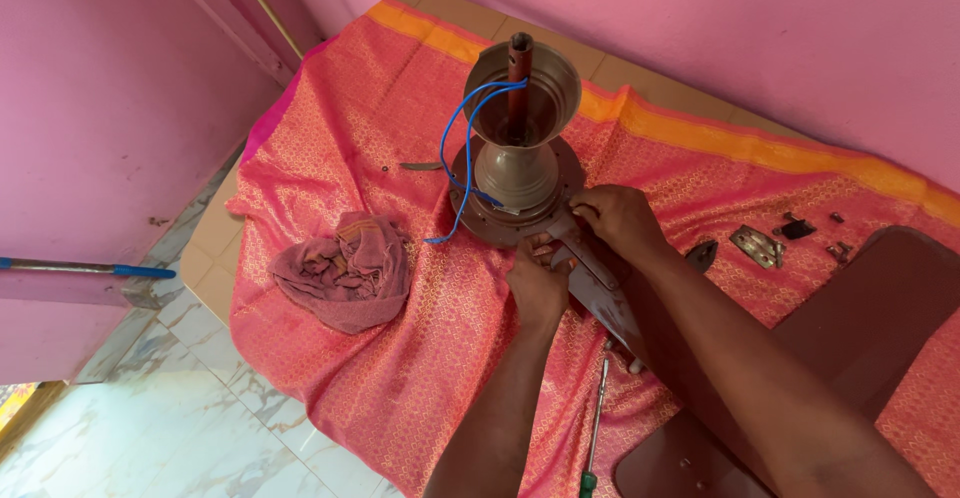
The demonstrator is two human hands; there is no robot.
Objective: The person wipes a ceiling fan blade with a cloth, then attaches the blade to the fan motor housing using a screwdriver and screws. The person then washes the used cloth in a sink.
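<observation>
Fan motor [517, 173] sits upper centre of the frame on a pink-orange cloth [420, 358], cup-shaped cover up top with blue wires [462, 148] looping down its left side. Both hands are at the blade bracket [590, 278] where it meets the motor: left hand [537, 283] has fingers curled together under the bracket end, right hand [620, 220] presses down on it with fingers bunched. Can't tell if there's a screw between them.

My guess at the risks: the tall motor tips if the bracket gets levered, or the wires snag. Small hardware [790, 233] at right could roll off.

Pink walls, marble tile floor lower left, rag [345, 268] left of the motor, screwdriver [595, 423] at bottom.
</observation>
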